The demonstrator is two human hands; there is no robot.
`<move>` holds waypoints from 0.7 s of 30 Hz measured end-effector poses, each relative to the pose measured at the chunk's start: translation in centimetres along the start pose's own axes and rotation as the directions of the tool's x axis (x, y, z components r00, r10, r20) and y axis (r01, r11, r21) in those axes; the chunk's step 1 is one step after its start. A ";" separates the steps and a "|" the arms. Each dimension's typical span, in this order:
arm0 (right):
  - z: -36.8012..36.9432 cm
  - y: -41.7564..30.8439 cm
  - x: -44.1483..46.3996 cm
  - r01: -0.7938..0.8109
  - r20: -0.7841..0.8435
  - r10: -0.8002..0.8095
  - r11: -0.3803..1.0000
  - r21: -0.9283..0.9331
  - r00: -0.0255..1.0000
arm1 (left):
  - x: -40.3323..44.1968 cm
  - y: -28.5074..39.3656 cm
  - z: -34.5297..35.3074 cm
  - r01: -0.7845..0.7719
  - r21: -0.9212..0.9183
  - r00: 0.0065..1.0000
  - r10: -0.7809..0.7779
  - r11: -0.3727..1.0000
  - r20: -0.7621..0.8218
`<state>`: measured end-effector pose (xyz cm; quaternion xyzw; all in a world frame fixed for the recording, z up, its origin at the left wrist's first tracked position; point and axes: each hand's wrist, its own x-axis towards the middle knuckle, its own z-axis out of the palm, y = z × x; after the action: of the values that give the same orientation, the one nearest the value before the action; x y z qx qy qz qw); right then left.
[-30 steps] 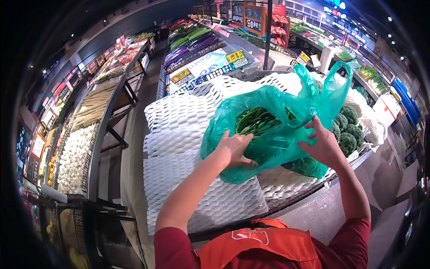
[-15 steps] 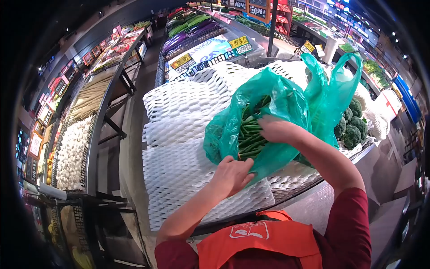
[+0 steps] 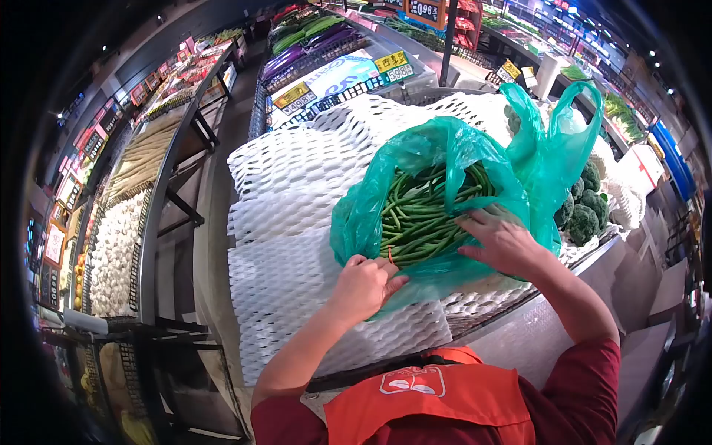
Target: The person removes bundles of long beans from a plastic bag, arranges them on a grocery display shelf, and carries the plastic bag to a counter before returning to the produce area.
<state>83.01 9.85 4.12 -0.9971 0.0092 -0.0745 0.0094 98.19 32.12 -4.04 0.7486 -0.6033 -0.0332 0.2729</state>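
White foam netting (image 3: 278, 215), spread left of left fingers (image 3: 368, 268) and beyond. Broccoli heads (image 3: 587, 215) near, right of right fingers (image 3: 475, 220). White bulbs (image 3: 115, 256) in black crate, well left of left fingers; long pale roots (image 3: 144, 156) behind bulbs. Well beyond both hands' fingers: two yellow-topped price signs (image 3: 398, 67), purple vegetables (image 3: 284, 65). Blackboard sign (image 3: 426, 10) farther off, beyond right fingers.
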 end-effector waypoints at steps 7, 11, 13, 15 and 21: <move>3.4 -3.1 -7.4 -0.078 -0.556 0.376 0.871 0.486 0.741 | 6.7 -4.9 -3.4 0.037 -0.282 0.879 -0.165 0.959 -0.447; 6.4 -3.6 -8.8 -0.246 0.175 0.799 -0.035 0.969 0.576 | 11.0 -12.7 -0.8 0.465 -0.404 0.823 -0.553 0.788 -0.130; 8.1 -2.8 -8.4 -0.223 0.429 0.639 -0.379 0.898 0.639 | 12.2 -14.2 -0.1 0.575 -0.485 0.793 -0.595 0.659 0.132; 9.7 -1.8 -6.4 -0.263 0.538 0.523 -0.511 0.818 0.661 | 12.7 -14.1 -0.3 0.528 -0.651 0.849 -0.372 0.545 0.376; 15.9 -1.8 -2.6 0.129 0.475 0.482 -0.789 0.601 0.736 | 13.8 -12.8 -1.3 0.709 -0.613 0.676 -0.581 0.348 0.453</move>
<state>82.87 12.01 -11.91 -0.2509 0.2570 -0.1968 0.9123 113.74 21.47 -4.78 0.7349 -0.2051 -0.4419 0.4717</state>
